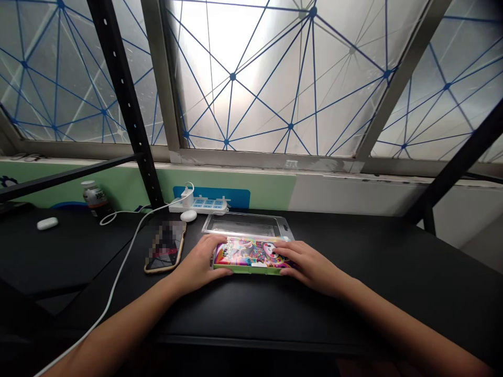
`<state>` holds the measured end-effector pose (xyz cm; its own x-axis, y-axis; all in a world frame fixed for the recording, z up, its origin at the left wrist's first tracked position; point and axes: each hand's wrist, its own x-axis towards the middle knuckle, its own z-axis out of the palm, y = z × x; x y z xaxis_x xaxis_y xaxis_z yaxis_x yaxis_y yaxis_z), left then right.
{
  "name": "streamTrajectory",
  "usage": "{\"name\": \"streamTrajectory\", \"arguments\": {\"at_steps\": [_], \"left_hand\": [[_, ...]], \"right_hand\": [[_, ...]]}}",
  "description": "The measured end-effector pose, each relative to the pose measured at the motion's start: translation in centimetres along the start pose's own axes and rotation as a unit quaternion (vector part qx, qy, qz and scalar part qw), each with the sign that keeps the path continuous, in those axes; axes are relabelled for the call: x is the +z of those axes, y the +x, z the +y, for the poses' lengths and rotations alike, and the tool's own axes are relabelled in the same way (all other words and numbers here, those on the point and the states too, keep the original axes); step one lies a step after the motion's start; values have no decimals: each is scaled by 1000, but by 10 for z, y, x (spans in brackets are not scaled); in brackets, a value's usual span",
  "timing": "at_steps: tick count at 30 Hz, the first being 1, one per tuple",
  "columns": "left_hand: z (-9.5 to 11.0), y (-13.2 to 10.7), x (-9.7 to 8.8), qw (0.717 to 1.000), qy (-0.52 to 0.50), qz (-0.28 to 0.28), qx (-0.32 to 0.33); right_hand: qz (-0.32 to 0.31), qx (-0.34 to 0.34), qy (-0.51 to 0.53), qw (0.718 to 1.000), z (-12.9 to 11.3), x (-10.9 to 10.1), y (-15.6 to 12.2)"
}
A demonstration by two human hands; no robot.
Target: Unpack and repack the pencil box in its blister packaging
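"How does the box [245, 254] look?"
"Bright cartoon print, green-sided; long axis left to right on the worktop [361, 241]."
"Held?"
"Left hand [204, 264] grasps its left end, right hand [312, 267] its right."

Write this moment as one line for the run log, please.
left hand: on patterned case, left end; right hand: on right end; case: on black desk; clear tray: behind case
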<state>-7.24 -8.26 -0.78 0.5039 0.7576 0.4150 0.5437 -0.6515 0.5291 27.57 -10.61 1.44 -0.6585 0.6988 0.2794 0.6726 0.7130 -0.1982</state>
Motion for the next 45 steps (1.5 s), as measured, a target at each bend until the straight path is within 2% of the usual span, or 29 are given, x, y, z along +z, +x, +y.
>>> {"name": "streamTrajectory", "arguments": {"at_steps": [3,6,8,11,13,16,18,23,25,30,33,35,40,45], "left_hand": [[1,0,1,999,-11,10,-29],[3,-2,1,999,-23,6,-43],[4,-3,2,998,-38,-6,-57],[4,-4,3,994,-63,-22,-85],[2,-4,3,994,-66,-16,-88],[-2,-4,3,995,-65,5,-76],[-2,-4,2,994,-72,9,-78],[5,-3,0,989,-105,36,-94],[8,-3,0,989,-93,42,-108],[8,-5,-1,992,-50,8,-113],[9,-4,-1,993,-21,-15,-119],[11,-3,-1,993,-22,-30,-112],[12,0,-2,995,21,-37,-87],[9,-5,-3,995,15,-51,-86]], "right_hand": [[-29,16,51,998,7,-12,9],[-18,75,143,987,16,-22,17],[36,128,193,972,22,-22,22],[147,174,204,952,28,-11,25],[199,174,194,945,29,0,24],[237,157,179,942,26,9,19],[218,150,171,949,23,6,14],[19,73,168,983,19,-19,2],[-13,62,154,986,15,-26,-3],[20,113,134,984,6,-22,-5],[47,176,136,974,9,-16,-1],[52,199,101,973,13,-12,2],[57,161,-19,985,14,-5,7],[36,100,-87,990,-5,-6,16]]}}
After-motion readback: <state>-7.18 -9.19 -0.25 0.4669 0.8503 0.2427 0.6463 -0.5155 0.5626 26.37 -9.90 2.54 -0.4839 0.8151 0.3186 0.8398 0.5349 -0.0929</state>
